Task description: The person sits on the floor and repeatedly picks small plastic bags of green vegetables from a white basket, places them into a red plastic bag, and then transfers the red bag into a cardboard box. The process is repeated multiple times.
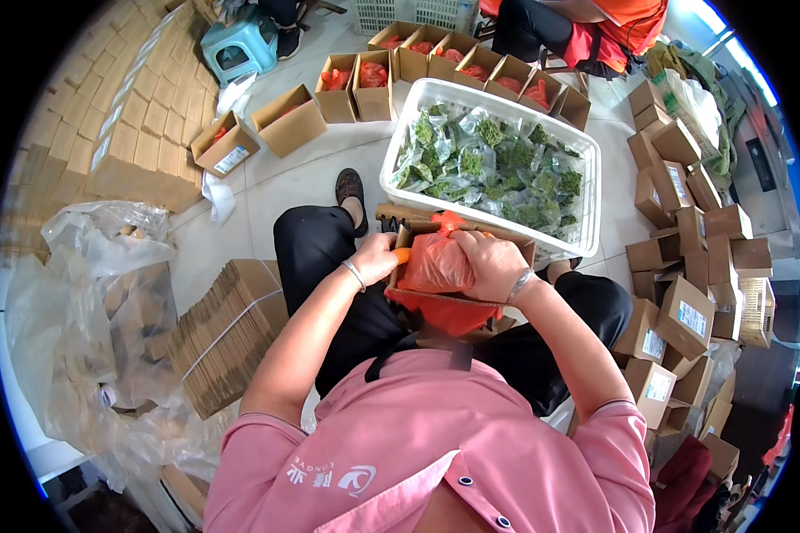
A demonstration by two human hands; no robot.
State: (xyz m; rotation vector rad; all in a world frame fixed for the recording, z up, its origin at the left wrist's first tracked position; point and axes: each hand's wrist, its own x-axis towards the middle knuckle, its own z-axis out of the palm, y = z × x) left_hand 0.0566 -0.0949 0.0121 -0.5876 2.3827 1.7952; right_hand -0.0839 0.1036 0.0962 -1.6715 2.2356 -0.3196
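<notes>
An open cardboard box [505,310] stands between my knees, with a filled red plastic bag [438,265] inside it. My right hand [492,261] rests on the bag's right side, its fingers spread over the plastic and the wrist over the box's near right corner. At the box's left wall is my left hand [375,258], its fingers bent over the edge beside a small orange object; whether it grips the wall or that object is unclear. More red plastic [457,318] hangs below the near wall. Just beyond the box, a white plastic crate [390,174] holds small clear bags of green plant matter.
Boxes with red bags [373,100] line the floor ahead. Flattened cartons [223,340] lie tied at left, near plastic sheeting [60,320] and stacked cartons [167,113]. Boxes [685,316] pile up at right. A blue stool [239,50] and two other people [573,40] are beyond.
</notes>
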